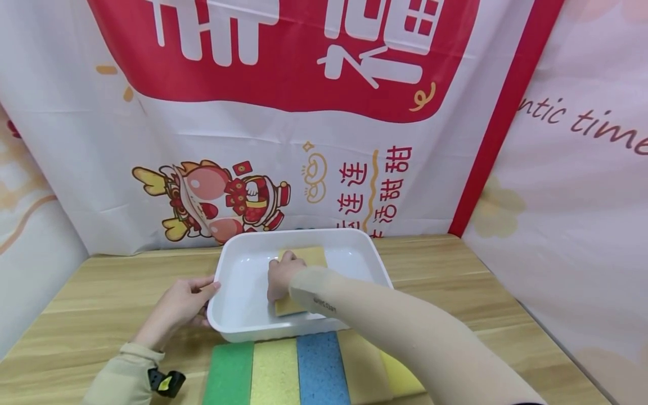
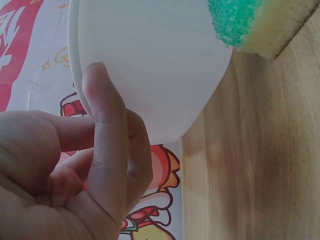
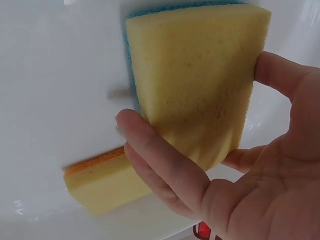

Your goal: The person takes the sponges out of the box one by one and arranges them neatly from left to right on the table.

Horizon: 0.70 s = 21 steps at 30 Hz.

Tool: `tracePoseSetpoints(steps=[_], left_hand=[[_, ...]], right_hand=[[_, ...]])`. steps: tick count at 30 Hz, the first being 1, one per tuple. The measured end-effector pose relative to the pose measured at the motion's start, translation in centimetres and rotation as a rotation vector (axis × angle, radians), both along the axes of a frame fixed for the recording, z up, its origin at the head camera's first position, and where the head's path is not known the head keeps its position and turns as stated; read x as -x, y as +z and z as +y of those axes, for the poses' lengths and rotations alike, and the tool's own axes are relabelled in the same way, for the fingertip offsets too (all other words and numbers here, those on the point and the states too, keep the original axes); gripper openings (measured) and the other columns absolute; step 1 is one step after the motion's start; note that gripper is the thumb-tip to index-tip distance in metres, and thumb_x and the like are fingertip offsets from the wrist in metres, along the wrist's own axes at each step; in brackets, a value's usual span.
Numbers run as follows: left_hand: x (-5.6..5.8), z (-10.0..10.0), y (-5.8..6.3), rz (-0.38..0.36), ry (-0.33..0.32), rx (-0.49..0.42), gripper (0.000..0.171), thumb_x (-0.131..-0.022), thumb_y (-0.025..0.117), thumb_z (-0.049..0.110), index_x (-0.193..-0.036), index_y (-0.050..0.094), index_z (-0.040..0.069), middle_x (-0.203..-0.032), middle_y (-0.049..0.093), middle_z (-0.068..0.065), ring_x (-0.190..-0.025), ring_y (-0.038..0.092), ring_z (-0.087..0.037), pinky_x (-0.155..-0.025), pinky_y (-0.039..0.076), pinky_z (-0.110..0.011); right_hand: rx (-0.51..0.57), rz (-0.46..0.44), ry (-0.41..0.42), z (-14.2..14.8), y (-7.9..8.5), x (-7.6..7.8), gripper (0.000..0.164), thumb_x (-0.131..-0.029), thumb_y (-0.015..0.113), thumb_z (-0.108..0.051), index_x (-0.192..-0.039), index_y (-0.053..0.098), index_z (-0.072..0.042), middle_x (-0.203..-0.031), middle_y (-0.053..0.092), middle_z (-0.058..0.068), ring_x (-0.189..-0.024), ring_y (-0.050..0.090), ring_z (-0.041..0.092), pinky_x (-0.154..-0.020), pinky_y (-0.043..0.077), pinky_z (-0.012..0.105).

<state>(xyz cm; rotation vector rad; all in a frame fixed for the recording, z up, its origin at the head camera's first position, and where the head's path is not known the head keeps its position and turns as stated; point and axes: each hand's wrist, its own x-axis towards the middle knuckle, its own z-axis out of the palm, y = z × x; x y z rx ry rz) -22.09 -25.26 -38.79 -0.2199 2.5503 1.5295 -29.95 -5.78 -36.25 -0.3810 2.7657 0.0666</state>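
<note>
My left hand holds the left rim of a white rectangular tray, with the thumb at the rim and the other fingers below it. Inside the tray, my right hand grips a yellow sponge with a blue scouring layer. Its thumb and fingers lie along opposite edges of that sponge in the right wrist view. A second yellow sponge, with an orange layer, lies beside it on the tray floor, partly hidden by the fingers.
In front of the tray, a row of sponges includes a green one, a yellow one and a blue one, with the right forearm over its right end. A printed cloth backdrop hangs behind the wooden table.
</note>
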Motion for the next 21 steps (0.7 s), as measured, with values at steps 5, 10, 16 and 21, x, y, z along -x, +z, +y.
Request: tracePoseSetpoints(steps=[5,10,16,21], left_hand=[[0.0,0.0,-0.1,0.013,-0.007,0.012,0.052,-0.103,0.055,0.027,-0.141,0.047,-0.007,-0.095,0.061,-0.018,-0.069,0.062,-0.024,-0.059,0.058,-0.038],[0.0,0.1,-0.1,0.016,-0.012,0.004,0.051,-0.103,0.054,0.025,-0.141,0.046,-0.007,-0.093,0.062,-0.017,-0.068,0.062,-0.024,-0.058,0.058,-0.038],[0.0,0.1,0.1,0.016,-0.011,-0.003,0.05,-0.103,0.054,0.025,-0.141,0.046,-0.007,-0.091,0.062,-0.016,-0.067,0.062,-0.024,-0.057,0.058,-0.038],[0.0,0.2,0.0,0.012,-0.007,0.001,0.05,-0.103,0.055,0.025,-0.141,0.047,-0.007,-0.09,0.062,-0.016,-0.066,0.062,-0.024,-0.057,0.058,-0.038]], right_hand=[[0.016,-0.019,-0.016,0.1,-0.3,0.5,0.072,-0.08,0.079,-0.038,-0.142,0.047,-0.021,-0.129,0.038,0.015,-0.092,0.051,0.027,-0.075,0.053,0.04],[0.008,-0.012,-0.013,0.0,-0.6,0.7,0.071,-0.08,0.08,-0.038,-0.141,0.047,-0.021,-0.127,0.038,0.016,-0.09,0.052,0.027,-0.074,0.053,0.039],[-0.008,0.013,0.021,0.0,-0.9,0.7,0.07,-0.08,0.079,-0.038,-0.141,0.048,-0.02,-0.127,0.038,0.017,-0.09,0.053,0.028,-0.072,0.052,0.037],[-0.019,0.025,0.032,0.1,-1.1,0.8,0.069,-0.08,0.079,-0.039,-0.14,0.049,-0.02,-0.127,0.04,0.017,-0.089,0.053,0.027,-0.073,0.052,0.036]])
